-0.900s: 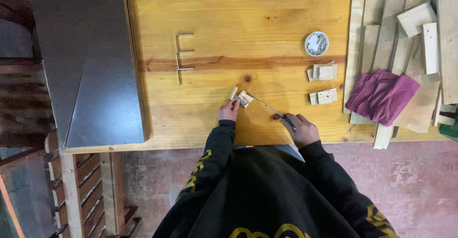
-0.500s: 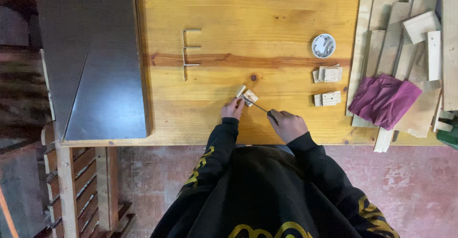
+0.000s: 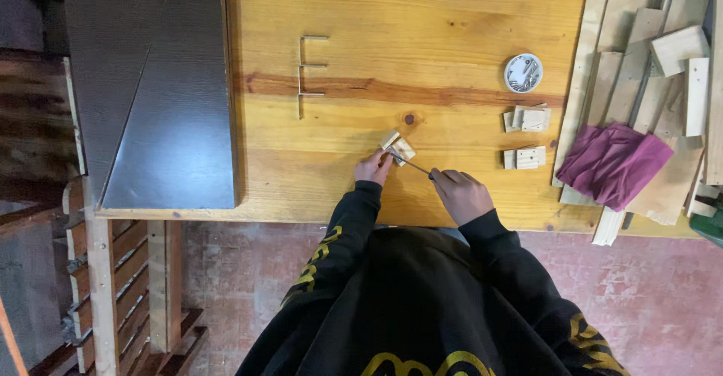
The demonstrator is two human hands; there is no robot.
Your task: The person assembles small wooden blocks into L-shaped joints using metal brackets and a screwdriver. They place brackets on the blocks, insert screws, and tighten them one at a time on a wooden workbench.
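Head view: your left hand [image 3: 373, 169] pins a small wood block [image 3: 398, 147] on the counter [image 3: 452, 14], fingers closed over its near corner. Your right hand [image 3: 461, 195], just right of the block, is closed around the handle of a thin tool [image 3: 410, 163] whose tip touches the block; what kind of tool is hard to make out. The block sits near the counter's front edge, with bare wood open behind it. Left of the block and farther back lies one E-shaped piece [image 3: 309, 71]. Right of it you have one round tin [image 3: 523, 72] and two clusters of small blocks [image 3: 526, 118]. Past those, one purple cloth [image 3: 611, 163] lies on planks [image 3: 640, 37] cut off at the frame edge.
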